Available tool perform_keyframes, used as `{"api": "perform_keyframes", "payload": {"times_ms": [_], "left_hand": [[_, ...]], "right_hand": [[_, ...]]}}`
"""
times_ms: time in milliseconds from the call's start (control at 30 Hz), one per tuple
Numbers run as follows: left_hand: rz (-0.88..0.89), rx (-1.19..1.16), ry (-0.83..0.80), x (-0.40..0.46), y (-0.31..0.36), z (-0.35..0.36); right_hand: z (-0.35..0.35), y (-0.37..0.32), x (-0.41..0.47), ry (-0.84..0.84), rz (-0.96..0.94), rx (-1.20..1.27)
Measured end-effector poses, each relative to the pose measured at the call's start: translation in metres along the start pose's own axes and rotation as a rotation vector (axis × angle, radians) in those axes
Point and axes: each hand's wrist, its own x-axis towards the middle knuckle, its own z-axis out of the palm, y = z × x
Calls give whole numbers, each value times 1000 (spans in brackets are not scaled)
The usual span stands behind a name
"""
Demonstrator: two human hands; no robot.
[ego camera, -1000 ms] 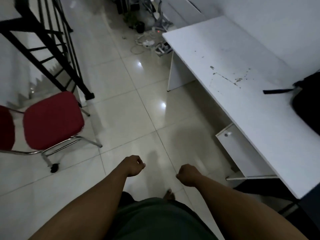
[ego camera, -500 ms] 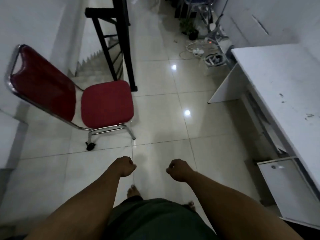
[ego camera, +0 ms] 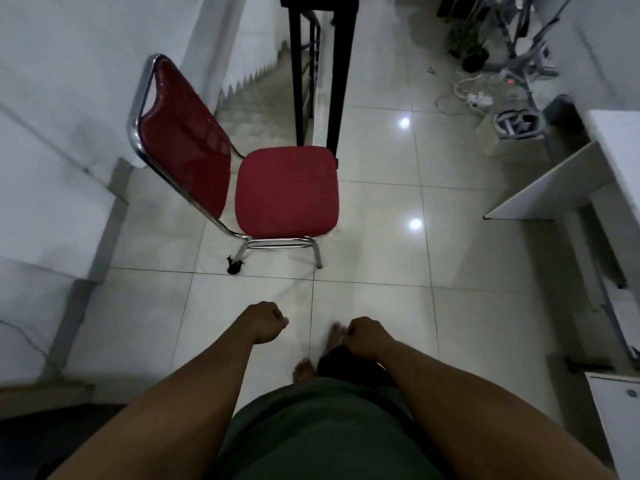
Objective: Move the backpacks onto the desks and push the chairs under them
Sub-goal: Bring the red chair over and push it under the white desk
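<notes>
Both hands' fingers curl into empty fists, left hand (ego camera: 265, 322), right hand (ego camera: 365, 336); desk (ego camera: 620, 157) cut off beside red chair (ego camera: 285, 192)

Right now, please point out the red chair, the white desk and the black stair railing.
red chair (ego camera: 286, 192): head view, middle of the seat cushion.
white desk (ego camera: 620, 150): head view, bare top near its far corner.
black stair railing (ego camera: 341, 81): head view, on the thick end post.

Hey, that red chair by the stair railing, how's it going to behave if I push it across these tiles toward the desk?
The red chair will probably slide easily: its thin chrome legs stand on glossy floor tiles. It looks light, a slim tube frame with padded seat. Pushed high on the tall backrest, it may tip, so a low grip seems safer.
</notes>
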Motion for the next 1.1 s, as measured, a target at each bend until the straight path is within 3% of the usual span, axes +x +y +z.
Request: {"api": "perform_keyframes", "payload": {"times_ms": [167, 667, 833, 1100], "left_hand": [[-60, -60, 9, 13, -24, -24], [-145, -322, 141, 69, -82, -149], [-109, -238, 89, 84, -137, -181], [-56, 109, 51, 98, -244, -288]], "right_hand": [[-20, -31, 33, -17, -13, -88], [-93, -210, 132, -62, -228, -290], [-77, -263, 149, -49, -182, -299], [-22, -379, 152, 12, -128, -75]]}}
